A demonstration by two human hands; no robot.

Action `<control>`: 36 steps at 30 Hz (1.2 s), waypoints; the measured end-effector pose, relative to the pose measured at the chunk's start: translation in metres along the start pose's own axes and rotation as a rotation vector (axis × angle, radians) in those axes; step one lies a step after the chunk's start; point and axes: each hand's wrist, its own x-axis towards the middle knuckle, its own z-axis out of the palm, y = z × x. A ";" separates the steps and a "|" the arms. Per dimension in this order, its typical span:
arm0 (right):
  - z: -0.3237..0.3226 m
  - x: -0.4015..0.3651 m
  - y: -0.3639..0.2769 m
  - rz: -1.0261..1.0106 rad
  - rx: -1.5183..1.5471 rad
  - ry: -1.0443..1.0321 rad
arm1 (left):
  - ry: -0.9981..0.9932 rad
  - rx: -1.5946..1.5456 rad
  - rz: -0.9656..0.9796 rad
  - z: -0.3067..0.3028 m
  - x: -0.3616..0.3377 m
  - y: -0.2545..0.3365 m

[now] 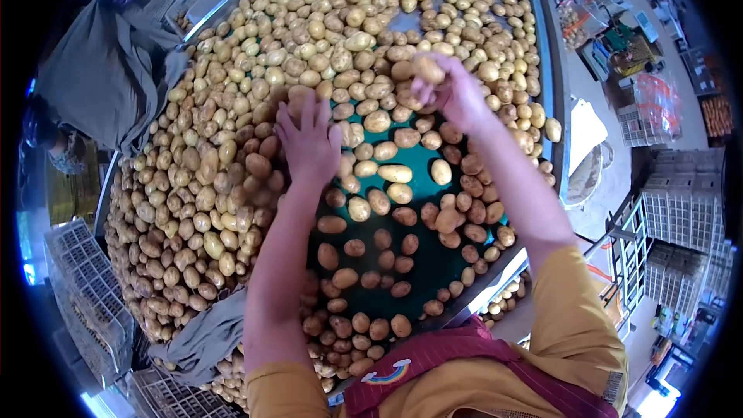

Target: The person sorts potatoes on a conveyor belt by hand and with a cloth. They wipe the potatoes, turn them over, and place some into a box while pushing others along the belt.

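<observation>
A large heap of potatoes (325, 31) covers a wide table with a green surface (418, 159). My left hand (311, 139) lies at the middle of the heap with its fingers spread, touching potatoes and gripping none that I can see. To its right, my right hand (455, 94) is closed around a single potato (427, 70), lifted a little over the others. Between my forearms the potatoes are sparse, and loose ones such as a pale potato (395, 173) lie apart on the green surface.
A metal rim (553, 93) bounds the table on the right. Plastic crates (681, 193) are stacked at far right, and another crate (89, 286) stands at left. A grey cloth (205, 337) lies on the near left edge. A person in dark grey clothing (101, 70) is at upper left.
</observation>
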 end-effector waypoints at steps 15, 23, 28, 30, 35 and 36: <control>-0.013 -0.257 0.043 0.180 0.429 -0.009 | -0.341 -0.406 0.149 -0.067 -0.218 0.104; -0.027 -0.358 0.055 0.238 0.155 0.181 | -0.392 -0.710 0.346 -0.104 -0.294 0.115; -0.016 -0.361 0.067 0.279 -0.004 0.140 | -0.150 -0.397 0.055 -0.103 -0.253 0.048; -0.012 -0.359 0.073 0.277 -0.016 0.087 | -0.024 -0.266 -0.134 -0.096 -0.221 0.004; 0.005 -0.358 0.075 0.312 0.035 0.049 | 0.226 -0.139 -0.503 -0.042 -0.138 -0.108; 0.007 -0.359 0.074 0.313 0.029 0.045 | 0.217 -0.132 -0.564 -0.034 -0.125 -0.116</control>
